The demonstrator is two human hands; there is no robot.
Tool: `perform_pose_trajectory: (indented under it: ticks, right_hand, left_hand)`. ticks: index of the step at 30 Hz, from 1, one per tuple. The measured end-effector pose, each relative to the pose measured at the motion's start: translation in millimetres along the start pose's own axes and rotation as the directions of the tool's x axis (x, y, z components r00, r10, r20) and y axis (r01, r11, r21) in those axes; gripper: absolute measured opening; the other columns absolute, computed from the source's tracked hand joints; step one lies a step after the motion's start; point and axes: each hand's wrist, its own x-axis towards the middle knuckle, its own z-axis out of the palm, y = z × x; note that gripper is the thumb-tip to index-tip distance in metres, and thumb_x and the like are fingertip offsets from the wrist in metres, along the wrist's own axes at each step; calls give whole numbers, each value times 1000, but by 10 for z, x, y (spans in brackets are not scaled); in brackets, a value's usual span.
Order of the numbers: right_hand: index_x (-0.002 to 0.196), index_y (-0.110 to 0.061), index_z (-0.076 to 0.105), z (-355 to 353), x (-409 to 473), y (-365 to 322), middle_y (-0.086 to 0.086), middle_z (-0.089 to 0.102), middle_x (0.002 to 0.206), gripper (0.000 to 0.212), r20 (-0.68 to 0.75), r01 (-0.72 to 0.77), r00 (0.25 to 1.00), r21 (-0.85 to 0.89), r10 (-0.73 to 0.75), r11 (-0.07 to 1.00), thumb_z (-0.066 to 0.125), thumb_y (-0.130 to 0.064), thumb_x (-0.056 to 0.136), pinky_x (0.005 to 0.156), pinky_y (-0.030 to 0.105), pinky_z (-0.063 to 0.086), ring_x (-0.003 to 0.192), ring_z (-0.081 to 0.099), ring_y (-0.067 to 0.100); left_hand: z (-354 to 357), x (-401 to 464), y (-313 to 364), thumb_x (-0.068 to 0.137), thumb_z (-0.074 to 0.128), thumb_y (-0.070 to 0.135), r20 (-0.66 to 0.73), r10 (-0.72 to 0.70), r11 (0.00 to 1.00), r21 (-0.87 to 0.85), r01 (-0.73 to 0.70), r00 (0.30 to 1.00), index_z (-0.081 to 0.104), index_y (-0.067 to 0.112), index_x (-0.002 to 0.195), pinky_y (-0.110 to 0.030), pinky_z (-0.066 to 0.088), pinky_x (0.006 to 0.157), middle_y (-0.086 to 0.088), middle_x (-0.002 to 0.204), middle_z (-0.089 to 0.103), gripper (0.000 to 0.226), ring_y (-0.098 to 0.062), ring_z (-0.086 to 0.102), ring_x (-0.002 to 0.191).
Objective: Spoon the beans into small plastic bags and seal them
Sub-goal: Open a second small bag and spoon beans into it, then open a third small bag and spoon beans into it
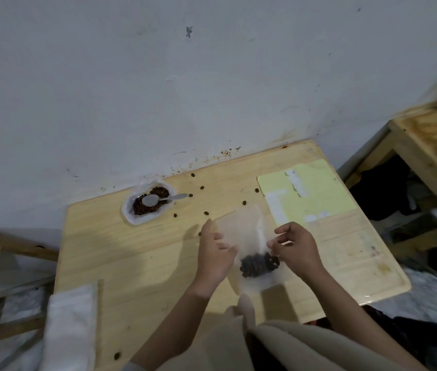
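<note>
A small clear plastic bag (241,231) lies between my hands on the wooden table (137,253), with a clump of dark beans (258,265) in its near end. My left hand (216,254) touches the bag's left edge with fingers mostly straight. My right hand (296,247) pinches the bag's right edge with curled fingers. At the back left, a white-lined container (146,203) holds more beans. A metal spoon (159,199) rests in it, handle pointing right.
Loose beans (206,213) are scattered across the table's middle and back. A yellow sheet (311,192) lies at the back right. A white cloth (71,325) sits at the front left. Wooden frames stand to the left and right (423,145). A white wall rises behind.
</note>
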Motion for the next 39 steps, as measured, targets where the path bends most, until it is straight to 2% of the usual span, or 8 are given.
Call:
perform_pose_trajectory:
  ticks: [5, 9, 14, 19, 24, 30, 34, 39]
  right_hand:
    - [91, -18, 60, 40, -40, 197, -1, 62, 71, 24, -61, 39, 997, -181, -51, 983, 78, -15, 74, 57, 22, 47, 64, 62, 16]
    - [101, -12, 65, 56, -20, 311, 2, 66, 81, 27, -41, 74, 995, -307, -91, 949, 75, -20, 78, 69, 27, 50, 75, 63, 18]
    - [108, -9, 64, 85, -33, 332, 8, 61, 106, 28, -98, 75, 988, -392, -123, 917, 67, -17, 82, 76, 23, 41, 92, 60, 22]
    - [98, -10, 67, 291, -183, 121, 4, 63, 100, 16, -161, 201, 950, -344, -268, 917, 66, -10, 82, 75, 24, 40, 88, 58, 18]
    - [92, -13, 67, 886, -377, -191, -4, 62, 91, 11, -58, 318, 938, -243, -341, 916, 67, -8, 82, 69, 19, 44, 82, 58, 12]
    - [88, -16, 67, 1796, -687, -458, -6, 64, 91, 10, 132, 343, 936, -145, -325, 928, 66, -8, 82, 63, 8, 42, 77, 60, 2]
    - [85, -15, 69, 2427, -958, -567, -4, 67, 89, 11, 256, 329, 919, -85, -298, 941, 65, -4, 81, 61, 7, 44, 71, 60, 2]
    - [86, -12, 69, 3108, -1189, -593, -3, 66, 85, 11, 362, 284, 902, -93, -233, 954, 64, -3, 82, 69, 12, 44, 71, 59, 5]
  left_hand:
    - [195, 2, -222, 82, 68, 10, 74, 129, 948, 283, -144, 989, 39, 23, 141, -29, 43, 100, -1, 131, 33, 67, -19, 45, 118]
    - [236, 38, -288, 88, 61, 27, 142, 205, 826, 506, -249, 968, 47, 23, 135, -21, 32, 101, -4, 141, 29, 49, -20, 29, 132]
    - [150, 12, -298, 90, 59, 32, 143, 267, 806, 509, -302, 953, 49, 21, 134, -23, 33, 101, -4, 146, 24, 46, -20, 23, 136]
    - [-192, -76, -411, 90, 59, 29, 86, 332, 819, 467, -332, 939, 54, 19, 129, -10, 26, 91, -5, 145, 26, 40, -19, 28, 133]
    - [-864, -162, -640, 89, 61, 27, -95, 284, 878, 426, -219, 954, 51, 14, 133, -34, 36, 106, -9, 141, 32, 47, -24, 31, 132]
    - [-1830, -392, -1038, 88, 63, 24, -305, 217, 922, 377, -91, 927, 46, 5, 137, -26, 27, 102, -15, 140, 35, 55, -28, 34, 133]
    - [-2395, -551, -1439, 77, 59, 34, -408, 161, 927, 374, 4, 899, 51, 2, 131, -43, 36, 102, -20, 136, 43, 63, -38, 40, 129]
    - [-2953, -556, -1851, 71, 78, 33, -353, 80, 878, 468, 102, 932, 45, 10, 139, -43, 25, 109, -13, 148, 34, 79, -32, 30, 135]
